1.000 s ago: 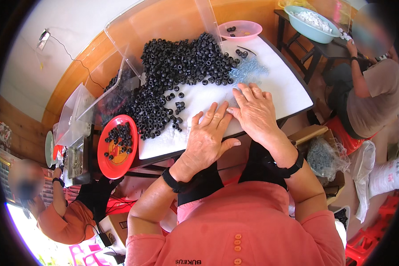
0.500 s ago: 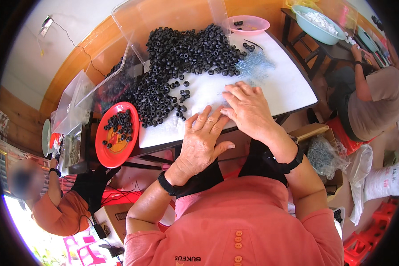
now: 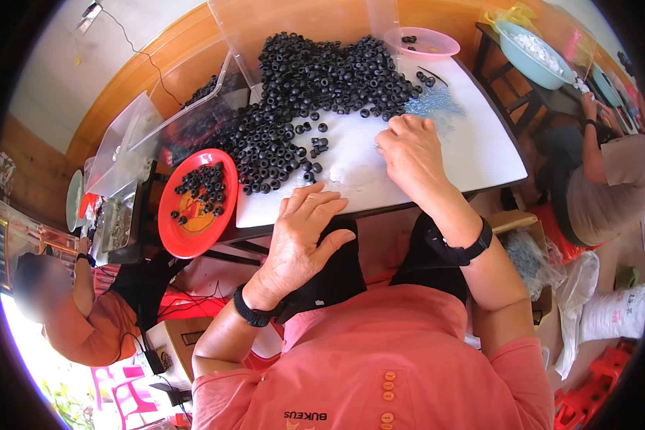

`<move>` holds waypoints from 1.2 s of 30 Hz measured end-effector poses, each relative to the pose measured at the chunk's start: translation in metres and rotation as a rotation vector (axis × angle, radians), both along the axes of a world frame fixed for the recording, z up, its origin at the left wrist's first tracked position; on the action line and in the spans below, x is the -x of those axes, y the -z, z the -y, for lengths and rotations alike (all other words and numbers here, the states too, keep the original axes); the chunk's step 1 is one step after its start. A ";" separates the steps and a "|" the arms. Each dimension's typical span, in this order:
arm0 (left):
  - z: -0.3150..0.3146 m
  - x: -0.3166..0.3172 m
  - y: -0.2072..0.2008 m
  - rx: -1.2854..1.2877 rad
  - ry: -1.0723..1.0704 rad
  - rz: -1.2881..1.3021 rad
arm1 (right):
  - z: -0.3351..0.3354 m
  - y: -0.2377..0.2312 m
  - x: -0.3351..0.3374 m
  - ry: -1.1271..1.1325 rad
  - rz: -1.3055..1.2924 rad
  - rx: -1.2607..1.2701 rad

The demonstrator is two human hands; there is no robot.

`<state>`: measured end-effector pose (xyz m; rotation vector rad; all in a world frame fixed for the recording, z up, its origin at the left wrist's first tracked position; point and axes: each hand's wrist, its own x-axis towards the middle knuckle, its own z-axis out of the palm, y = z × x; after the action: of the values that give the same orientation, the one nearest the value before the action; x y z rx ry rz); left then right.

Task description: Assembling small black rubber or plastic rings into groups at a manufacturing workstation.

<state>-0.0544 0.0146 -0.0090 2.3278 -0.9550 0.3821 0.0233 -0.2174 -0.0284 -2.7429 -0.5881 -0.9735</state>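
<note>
My left hand [image 3: 305,231] hovers at the table's near edge, fingers stretched out and thumb apart, holding nothing. Farther right, my right hand [image 3: 413,152] is over the white tabletop [image 3: 484,154] with its fingers curled down; their tips are hidden, and anything in them cannot be made out. Just beyond these fingers lies a heap of tiny thin bluish pieces [image 3: 437,104]. A large pile of black, round, hollow plastic parts [image 3: 330,75] covers the far middle and left. Several loose black parts [image 3: 318,147] lie between the pile and my hands.
At left a red plate [image 3: 168,240] holds more black parts. A pink bowl [image 3: 437,49] stands at the far right corner, and a clear plastic bin [image 3: 158,140] at the left. Two people [image 3: 97,333] [image 3: 609,186] sit at either side. An open carton [image 3: 541,290] is right of my legs.
My hands have moved apart: the left has drawn back toward the near edge, the right has gone farther out toward the bluish heap, its fingers now curled. The whole view has shifted slightly.
</note>
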 end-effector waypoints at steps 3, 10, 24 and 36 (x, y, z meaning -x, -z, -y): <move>-0.017 0.002 -0.001 0.064 -0.068 0.038 | -0.007 0.000 -0.014 -0.033 -0.049 0.135; -0.031 -0.015 0.016 0.252 -0.275 0.142 | -0.012 -0.013 -0.015 -0.079 -0.105 0.215; -0.012 -0.061 0.023 -0.179 -0.345 0.401 | -0.022 -0.015 0.042 -0.370 -0.208 -0.312; -0.012 -0.027 0.018 -0.043 -0.282 0.255 | -0.047 -0.001 0.049 -0.507 -0.234 -0.588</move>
<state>-0.0277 0.0269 -0.0272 2.5008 -0.7528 0.7955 -0.0255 -0.1705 -0.0277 -2.0058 -0.7561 -0.5717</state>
